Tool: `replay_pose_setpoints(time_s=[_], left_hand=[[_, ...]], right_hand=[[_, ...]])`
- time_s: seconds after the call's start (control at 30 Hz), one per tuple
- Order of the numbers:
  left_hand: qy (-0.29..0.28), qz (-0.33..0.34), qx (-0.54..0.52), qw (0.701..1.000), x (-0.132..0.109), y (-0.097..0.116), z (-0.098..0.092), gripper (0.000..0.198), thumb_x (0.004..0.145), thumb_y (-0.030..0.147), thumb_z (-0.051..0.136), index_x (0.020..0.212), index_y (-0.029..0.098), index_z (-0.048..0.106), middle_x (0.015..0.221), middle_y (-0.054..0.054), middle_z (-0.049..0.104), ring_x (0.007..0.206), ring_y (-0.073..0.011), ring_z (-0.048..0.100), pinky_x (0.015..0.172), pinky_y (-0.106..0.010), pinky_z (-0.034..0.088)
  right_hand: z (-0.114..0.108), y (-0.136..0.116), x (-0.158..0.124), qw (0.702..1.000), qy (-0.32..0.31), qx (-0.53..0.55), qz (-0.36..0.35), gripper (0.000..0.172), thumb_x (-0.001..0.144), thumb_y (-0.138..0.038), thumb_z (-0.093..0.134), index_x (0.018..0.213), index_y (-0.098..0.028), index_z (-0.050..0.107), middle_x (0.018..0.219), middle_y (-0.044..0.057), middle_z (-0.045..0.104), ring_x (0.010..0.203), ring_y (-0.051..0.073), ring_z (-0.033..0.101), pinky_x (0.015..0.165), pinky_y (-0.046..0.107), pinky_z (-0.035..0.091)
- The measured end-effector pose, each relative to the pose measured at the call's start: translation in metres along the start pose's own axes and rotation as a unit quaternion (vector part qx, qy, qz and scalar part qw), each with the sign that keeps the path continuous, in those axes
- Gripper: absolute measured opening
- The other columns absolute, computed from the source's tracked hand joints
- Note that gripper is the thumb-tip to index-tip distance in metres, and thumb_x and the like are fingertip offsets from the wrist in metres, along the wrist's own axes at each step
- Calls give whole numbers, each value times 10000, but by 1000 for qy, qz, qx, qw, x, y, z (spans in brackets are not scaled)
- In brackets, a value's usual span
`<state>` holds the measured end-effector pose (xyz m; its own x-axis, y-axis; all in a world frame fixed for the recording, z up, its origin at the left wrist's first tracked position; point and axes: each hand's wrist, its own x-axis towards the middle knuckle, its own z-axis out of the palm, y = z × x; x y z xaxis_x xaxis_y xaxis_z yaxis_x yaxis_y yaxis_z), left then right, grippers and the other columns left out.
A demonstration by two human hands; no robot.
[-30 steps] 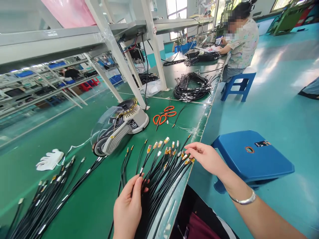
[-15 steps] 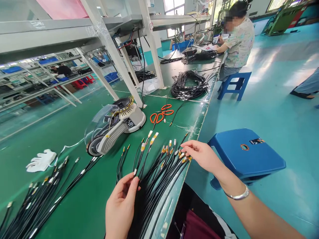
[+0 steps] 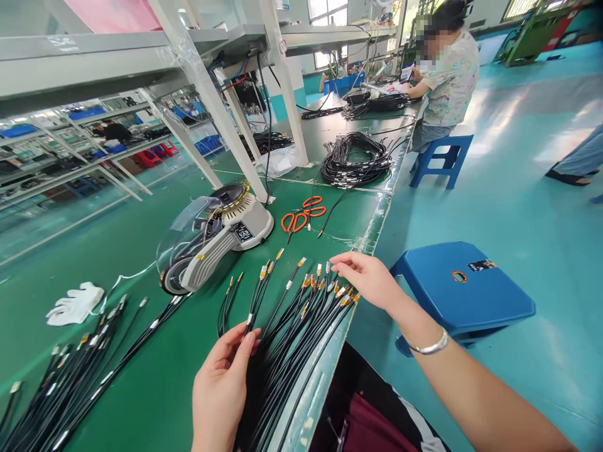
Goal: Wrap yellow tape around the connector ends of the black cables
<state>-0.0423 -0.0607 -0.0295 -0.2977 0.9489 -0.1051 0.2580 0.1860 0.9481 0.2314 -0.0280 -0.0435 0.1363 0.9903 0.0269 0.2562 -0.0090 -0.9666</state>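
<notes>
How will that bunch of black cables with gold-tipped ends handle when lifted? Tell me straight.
The thin black round cables with gold-tipped connectors will probably be floppy, since they bend and fan out from the left hand. They likely feel light, as one hand seems to gather many. Their smooth jackets may slip apart.

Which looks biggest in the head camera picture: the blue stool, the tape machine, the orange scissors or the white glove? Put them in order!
1. Blue plastic stool
2. Tape dispenser
3. Orange scissors and white glove: these two look about the same size, so I won't rank them.
</notes>
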Motion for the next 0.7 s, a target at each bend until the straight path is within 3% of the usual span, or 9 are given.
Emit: replay_pose_setpoints(time_s=[0.2, 0.37, 0.53, 0.7], left_hand=[[-4, 14, 21, 1000, 6, -1, -1, 478, 679, 483, 726, 1036, 173, 655, 892, -52, 734, 757, -183, 671, 787, -317, 547], [-9, 16, 44, 999, 6, 1, -1, 499, 685, 510, 707, 1055, 180, 651, 935, -54, 725, 785, -187, 661, 788, -320, 537], [-13, 12, 46, 999, 6, 0, 0, 522, 673, 521, 704, 1058, 171, 652, 942, -65, 722, 790, -203, 659, 787, -339, 534], [-17, 19, 70, 997, 5, -3, 0, 503, 704, 516, 667, 1079, 182, 644, 957, -61, 712, 821, -222, 656, 835, -367, 515]], right_hand=[[1, -4, 23, 998, -22, -57, -25, 257, 857, -333, 525, 1028, -237, 691, 926, 8, 702, 739, 162, 610, 721, 310, 463], [-8, 0, 33, 996, -33, -83, -21, 265, 855, -345, 530, 1017, -240, 711, 911, 21, 699, 762, 182, 595, 708, 311, 438], [-15, 2, 36, 995, -79, -54, -10, 171, 790, -326, 624, 866, -214, 728, 863, 16, 711, 757, 166, 612, 706, 286, 449], [-17, 10, 34, 996, -94, 7, -5, 215, 833, -344, 573, 877, -156, 667, 870, 51, 710, 772, 144, 633, 667, 250, 479]])
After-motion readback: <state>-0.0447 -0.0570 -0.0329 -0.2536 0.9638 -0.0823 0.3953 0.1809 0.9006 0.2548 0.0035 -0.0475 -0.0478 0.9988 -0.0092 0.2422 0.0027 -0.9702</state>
